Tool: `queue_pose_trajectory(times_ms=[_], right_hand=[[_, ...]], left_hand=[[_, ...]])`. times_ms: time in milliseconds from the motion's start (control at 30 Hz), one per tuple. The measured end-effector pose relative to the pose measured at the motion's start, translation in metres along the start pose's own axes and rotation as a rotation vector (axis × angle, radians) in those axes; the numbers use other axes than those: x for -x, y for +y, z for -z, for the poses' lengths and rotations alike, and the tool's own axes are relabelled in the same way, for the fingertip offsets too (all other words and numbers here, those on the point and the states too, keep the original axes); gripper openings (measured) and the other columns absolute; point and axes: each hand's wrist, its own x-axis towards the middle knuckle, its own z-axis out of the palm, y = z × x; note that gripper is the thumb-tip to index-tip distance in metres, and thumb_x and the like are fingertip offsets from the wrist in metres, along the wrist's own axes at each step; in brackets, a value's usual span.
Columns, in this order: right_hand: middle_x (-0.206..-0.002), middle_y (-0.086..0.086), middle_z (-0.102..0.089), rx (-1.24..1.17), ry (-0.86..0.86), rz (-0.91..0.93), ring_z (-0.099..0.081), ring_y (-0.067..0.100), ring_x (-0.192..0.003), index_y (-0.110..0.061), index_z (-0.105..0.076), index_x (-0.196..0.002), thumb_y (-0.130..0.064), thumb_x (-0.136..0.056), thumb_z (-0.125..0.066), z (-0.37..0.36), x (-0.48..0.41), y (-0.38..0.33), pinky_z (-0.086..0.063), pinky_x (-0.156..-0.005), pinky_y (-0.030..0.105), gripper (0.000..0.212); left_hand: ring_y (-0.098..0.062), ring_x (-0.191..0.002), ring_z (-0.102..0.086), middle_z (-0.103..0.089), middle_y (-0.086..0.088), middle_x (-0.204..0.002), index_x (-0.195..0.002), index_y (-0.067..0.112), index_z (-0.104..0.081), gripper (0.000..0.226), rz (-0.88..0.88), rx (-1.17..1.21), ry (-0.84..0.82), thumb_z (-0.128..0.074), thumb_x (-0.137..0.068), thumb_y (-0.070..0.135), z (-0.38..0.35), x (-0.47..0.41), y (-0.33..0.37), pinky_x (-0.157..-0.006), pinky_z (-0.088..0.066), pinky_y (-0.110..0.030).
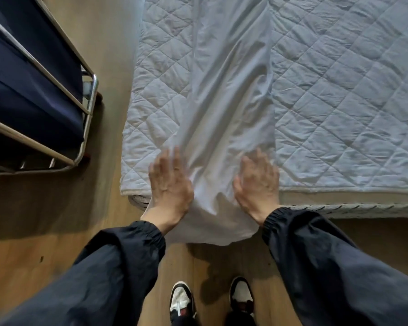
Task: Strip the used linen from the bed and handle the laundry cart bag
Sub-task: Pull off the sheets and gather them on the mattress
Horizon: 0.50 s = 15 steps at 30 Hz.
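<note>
A white sheet [224, 95] lies bunched in a long strip down the bed, its end hanging over the foot edge. Under it shows the quilted mattress pad [339, 102]. My left hand [169, 182] lies flat with fingers spread on the sheet's left side near the bed corner. My right hand [257, 182] lies flat on its right side. Both hands are motion-blurred and hold nothing. The laundry cart [90, 109], a chrome frame with a dark navy bag [28, 90], stands on the left.
A wooden floor [108, 67] runs in a narrow strip between the cart and the bed. The mattress edge [351, 209] shows along the foot of the bed. My two shoes [181, 300] stand on the floor below the sheet's hanging end.
</note>
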Motion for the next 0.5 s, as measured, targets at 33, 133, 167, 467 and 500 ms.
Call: queue_pose_trajectory(times_ms=[33,133,167,467,500], right_hand=[[-0.157,0.018,-0.011,0.001,-0.075,0.047,-0.011,0.033,-0.145,-0.018,-0.031,-0.144,-0.038,-0.094,-0.043,-0.003,-0.001,-0.005,-0.013,-0.114,0.054,0.055],[-0.159,0.009,0.014,-0.005,-0.247,0.096,0.016,0.028,-0.146,-0.029,-0.005,-0.151,-0.051,-0.096,-0.031,-0.015,-0.006,-0.012,0.001,-0.114,0.06,0.065],[-0.159,0.008,0.017,0.018,-0.281,0.1,0.019,0.028,-0.146,-0.03,-0.001,-0.152,-0.054,-0.097,-0.027,-0.019,-0.007,-0.01,0.002,-0.113,0.062,0.065],[-0.156,0.007,0.028,0.165,-0.441,0.135,0.025,0.027,-0.144,-0.033,0.015,-0.15,-0.064,-0.094,-0.016,-0.029,-0.019,0.004,0.01,-0.11,0.064,0.071],[-0.156,0.007,0.028,0.167,-0.47,0.125,0.024,0.027,-0.144,-0.033,0.014,-0.15,-0.063,-0.094,-0.018,-0.025,-0.021,0.002,0.009,-0.11,0.064,0.071]], left_hand=[[-0.036,-0.144,-0.015,-0.02,-0.016,-0.156,-0.151,0.013,-0.021,0.068,-0.139,-0.042,-0.009,-0.045,-0.089,0.025,-0.006,-0.003,0.0,-0.117,-0.005,-0.048],[-0.026,-0.145,0.02,0.019,-0.006,-0.158,-0.152,0.024,0.006,0.069,-0.37,-0.218,-0.234,-0.007,-0.09,0.051,-0.018,-0.013,0.002,-0.116,0.014,-0.048],[-0.025,-0.144,0.024,0.024,-0.004,-0.157,-0.151,0.026,0.012,0.07,-0.369,-0.251,-0.291,0.0,-0.087,0.054,-0.022,-0.015,0.0,-0.116,0.015,-0.049],[-0.023,-0.142,0.029,0.03,-0.003,-0.155,-0.146,0.029,0.026,0.066,-0.338,-0.294,-0.417,-0.004,-0.094,0.057,-0.037,-0.023,-0.009,-0.115,0.017,-0.05],[-0.023,-0.143,0.027,0.027,-0.003,-0.156,-0.148,0.029,0.023,0.066,-0.328,-0.297,-0.445,-0.008,-0.096,0.056,-0.034,-0.024,-0.007,-0.116,0.015,-0.051]])
